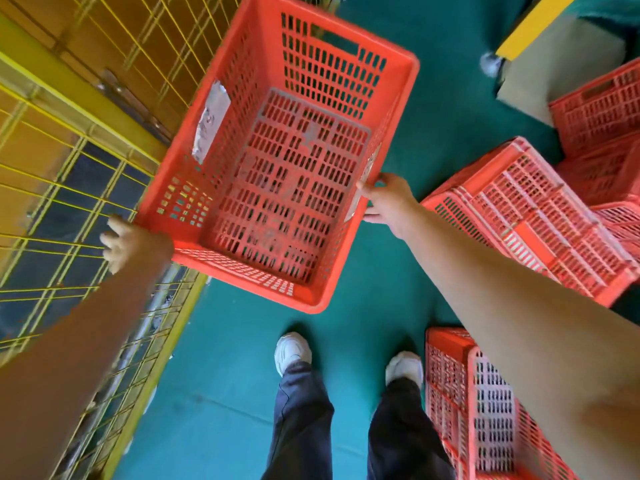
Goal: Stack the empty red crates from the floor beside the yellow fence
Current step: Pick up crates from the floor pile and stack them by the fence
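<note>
While the head view looks straight down, a red crate [277, 161] hangs in the air between two bare arms, empty and open side up, tilted so its far end lies higher in the picture. The right hand [388, 202] pinches the crate's right rim: the thumb lies over the rim's inner edge and the other fingers [371, 216] curl beneath its outer lip. The left hand [124, 242] is at the crate's near left corner, its fingers [112, 225] curled against the outside of the rim; how far they wrap under it is hidden. A torn grey label [211, 121] clings to the crate's left inner wall, beyond the left fingers.

Just left of the left fingers runs the yellow fence [52, 202], its wire mesh beside the crate's left wall. Below the crate is the green floor [225, 375], with two white shoes [292, 351] and dark trousers [301, 420] nearer than both hands. Right of the right fingers an overturned crate [530, 220] lies on the floor; another crate [478, 410] sits nearer, under the right forearm, and more crates [599, 109] sit farther to the right.
</note>
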